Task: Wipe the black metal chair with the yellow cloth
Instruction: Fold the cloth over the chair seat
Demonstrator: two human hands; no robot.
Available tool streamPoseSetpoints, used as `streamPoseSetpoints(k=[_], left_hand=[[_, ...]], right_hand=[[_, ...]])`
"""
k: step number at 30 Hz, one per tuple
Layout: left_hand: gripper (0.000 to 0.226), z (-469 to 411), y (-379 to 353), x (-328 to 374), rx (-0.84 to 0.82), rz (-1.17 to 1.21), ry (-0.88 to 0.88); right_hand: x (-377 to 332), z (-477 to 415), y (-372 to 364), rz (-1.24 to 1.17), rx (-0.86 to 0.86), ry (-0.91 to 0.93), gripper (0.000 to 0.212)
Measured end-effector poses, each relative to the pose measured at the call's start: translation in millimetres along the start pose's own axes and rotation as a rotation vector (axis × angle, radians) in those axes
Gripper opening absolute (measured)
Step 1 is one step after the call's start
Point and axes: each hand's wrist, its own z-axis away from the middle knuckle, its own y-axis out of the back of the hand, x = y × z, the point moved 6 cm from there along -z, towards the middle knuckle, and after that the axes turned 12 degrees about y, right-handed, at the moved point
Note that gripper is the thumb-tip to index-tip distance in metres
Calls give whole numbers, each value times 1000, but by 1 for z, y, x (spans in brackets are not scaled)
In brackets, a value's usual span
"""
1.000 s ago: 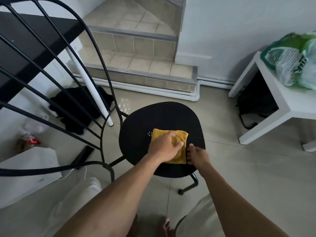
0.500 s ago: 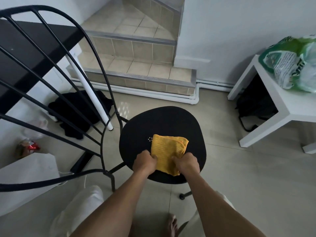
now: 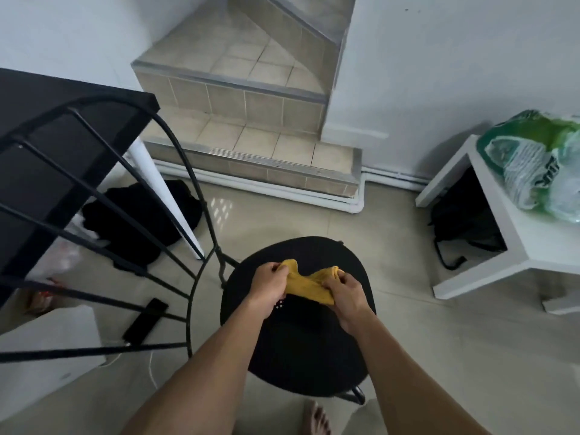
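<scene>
Yellow cloth (image 3: 309, 282) bunched between my hands above the black metal chair (image 3: 301, 346) seat, my left hand (image 3: 269, 288) pinching its left end, my right hand (image 3: 346, 298) gripping its right end, white side table (image 3: 530, 246) off right

Tiled steps (image 3: 251, 136) ahead of me, upper centre. Far right, a white side table (image 3: 527, 246) carries a green plastic bag (image 3: 533, 161), with a black bag (image 3: 464, 221) tucked beneath. On the left there's a black tabletop (image 3: 47, 146), dark clothing (image 3: 141, 221) heaped on the floor, and a phone (image 3: 145, 320) lower left near a white box (image 3: 47, 346).
</scene>
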Motion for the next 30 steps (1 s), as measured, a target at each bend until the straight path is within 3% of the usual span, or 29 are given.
streamPoseSetpoints(k=[6,11,14,19,23,30], left_hand=[[21,59,45,87,47,171,-32],[20,126,101,145,-109,386,254],[20,171,142,177,-180,386,333],[9,222,222,228,-181,519,149],[23,247,287,238,-97,675,-22],[23,271,390,196,99,788,3]], right_hand=[[-115,10,-15,-58,-16,96,16],[-226,49,-41,-171,-89,145,14],[-287,80,-66,-159,-167,169,14],[-365,115,-123,-153,-292,247,15],[-398,140,-182,-101,-412,302,20],[-404,180,-286,66,-587,306,9]])
